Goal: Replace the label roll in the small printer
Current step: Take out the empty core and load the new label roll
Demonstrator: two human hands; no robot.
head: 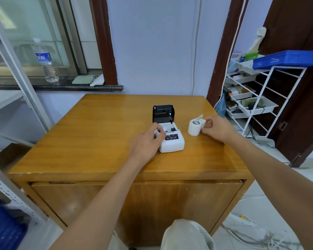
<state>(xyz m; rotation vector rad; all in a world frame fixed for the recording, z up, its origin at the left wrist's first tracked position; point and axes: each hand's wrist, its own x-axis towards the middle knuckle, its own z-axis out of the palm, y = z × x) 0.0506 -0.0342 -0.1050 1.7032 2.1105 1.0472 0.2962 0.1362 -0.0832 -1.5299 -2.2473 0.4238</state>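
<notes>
Printer (172,141) sat mid-table (90,141), lid (163,113) open, paper bay appearing empty. Left hand (148,141) gripped printer's left side. Right hand (217,128) pinched the label roll (194,127) just beside printer.

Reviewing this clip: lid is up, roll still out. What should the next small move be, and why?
Probably lift the label roll into the printer: its lid stands open, the left hand steadies the body, and the right hand already grips the roll on the table.

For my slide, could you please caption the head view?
Left hand steadies the open printer; right hand grips a label roll.
</notes>
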